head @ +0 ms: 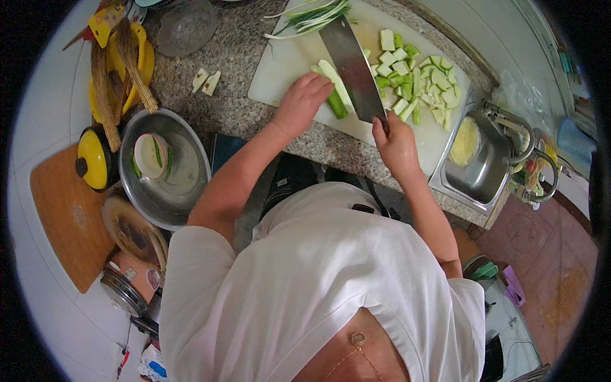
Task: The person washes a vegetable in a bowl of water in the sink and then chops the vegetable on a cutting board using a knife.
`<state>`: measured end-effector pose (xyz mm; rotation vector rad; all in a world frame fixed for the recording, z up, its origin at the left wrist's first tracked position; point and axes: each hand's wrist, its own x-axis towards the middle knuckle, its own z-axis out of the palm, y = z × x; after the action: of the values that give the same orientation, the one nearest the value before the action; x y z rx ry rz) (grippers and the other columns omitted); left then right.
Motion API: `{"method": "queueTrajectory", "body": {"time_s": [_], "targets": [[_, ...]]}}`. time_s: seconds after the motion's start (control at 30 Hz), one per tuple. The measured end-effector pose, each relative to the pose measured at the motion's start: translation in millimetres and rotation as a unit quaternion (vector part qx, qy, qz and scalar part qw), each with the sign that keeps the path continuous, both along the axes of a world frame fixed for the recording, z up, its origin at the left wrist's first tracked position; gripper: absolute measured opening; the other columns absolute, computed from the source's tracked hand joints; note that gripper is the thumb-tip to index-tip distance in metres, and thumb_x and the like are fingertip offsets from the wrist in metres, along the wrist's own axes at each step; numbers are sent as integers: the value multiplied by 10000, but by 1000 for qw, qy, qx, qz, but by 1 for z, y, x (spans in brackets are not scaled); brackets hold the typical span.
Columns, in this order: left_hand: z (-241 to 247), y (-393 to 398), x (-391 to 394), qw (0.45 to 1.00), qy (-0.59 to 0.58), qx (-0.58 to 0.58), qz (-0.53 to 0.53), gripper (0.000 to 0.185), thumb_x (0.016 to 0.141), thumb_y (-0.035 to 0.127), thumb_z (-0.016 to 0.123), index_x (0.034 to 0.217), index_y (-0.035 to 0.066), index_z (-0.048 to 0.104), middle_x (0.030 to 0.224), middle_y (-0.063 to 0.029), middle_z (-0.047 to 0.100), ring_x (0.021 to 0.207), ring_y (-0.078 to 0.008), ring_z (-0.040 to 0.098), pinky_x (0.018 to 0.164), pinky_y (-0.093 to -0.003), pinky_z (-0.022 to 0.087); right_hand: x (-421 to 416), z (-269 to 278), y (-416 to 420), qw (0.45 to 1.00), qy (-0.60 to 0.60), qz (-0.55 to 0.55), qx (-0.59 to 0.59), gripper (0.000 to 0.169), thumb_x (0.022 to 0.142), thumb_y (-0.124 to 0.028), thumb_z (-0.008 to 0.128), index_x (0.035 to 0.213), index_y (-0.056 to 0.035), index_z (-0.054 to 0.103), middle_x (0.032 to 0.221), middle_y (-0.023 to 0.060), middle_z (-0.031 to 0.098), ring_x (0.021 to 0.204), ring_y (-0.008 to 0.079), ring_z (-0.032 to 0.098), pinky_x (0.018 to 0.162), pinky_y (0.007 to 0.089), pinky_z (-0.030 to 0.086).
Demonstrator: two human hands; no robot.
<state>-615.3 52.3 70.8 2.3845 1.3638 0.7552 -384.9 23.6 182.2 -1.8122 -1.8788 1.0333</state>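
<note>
My right hand (396, 143) grips the handle of a broad-bladed Chinese cleaver (353, 71), its blade lying across the white cutting board (291, 62). Left of the blade, my left hand (305, 100) has its fingertips bent onto a long green-skinned squash piece (337, 105), pressing it to the board. A pale cut face (335, 81) shows beside the fingers. To the right of the blade lie chunks of squash (396, 62) and a pile of thin slices (440, 81). Scallions (317, 18) lie at the far edge, near the blade's tip.
Two vegetable scraps (206, 82) lie on the granite counter (234, 52). At the left stands a metal basin (186, 200) with a small bowl (150, 155) and green peppers inside. A steel sink (477, 162) with a faucet (525, 138) is on the right, a pale yellow item (465, 141) in it.
</note>
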Motion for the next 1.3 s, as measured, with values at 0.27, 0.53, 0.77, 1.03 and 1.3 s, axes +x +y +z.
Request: {"method": "queueTrajectory", "body": {"time_s": [0.27,0.53,0.77,1.03,1.3], "targets": [[4,38,0,990,102,-13,-98,635,749,49,692,1357,73,509,1388,-123,524,1383,-323,382,1170,-413,304,14,1,-9,998,16,-57,18,213,932,-166,596,956,46,593,661,249,576,572,409,565,547,447,437],[28,18,-4,986,63,-157,-11,433,791,157,726,1192,49,600,1162,-138,597,1107,-347,536,973,-473,433,22,-4,-13,999,-9,-30,-29,200,929,-163,597,952,36,589,667,241,588,586,422,573,549,453,442],[-1,-20,3,968,-75,-68,228,377,766,201,767,1089,40,654,1048,-120,612,1016,-345,550,909,-457,445,11,-11,-11,999,-34,11,11,177,919,-160,597,985,4,608,703,235,610,655,434,605,591,488,471],[-10,-16,30,989,-65,-3,132,358,755,112,720,1103,51,669,1088,-97,626,1043,-316,564,920,-430,459,13,-12,-8,995,-75,3,62,207,914,-168,603,1050,-15,631,728,227,626,682,425,617,610,490,482],[-22,-23,6,985,-52,7,167,354,780,82,668,1133,61,665,1082,-96,620,1032,-313,562,913,-422,463,22,-8,-9,998,-65,11,26,241,912,-172,603,1085,-5,631,722,233,625,671,413,620,605,482,480]]}}
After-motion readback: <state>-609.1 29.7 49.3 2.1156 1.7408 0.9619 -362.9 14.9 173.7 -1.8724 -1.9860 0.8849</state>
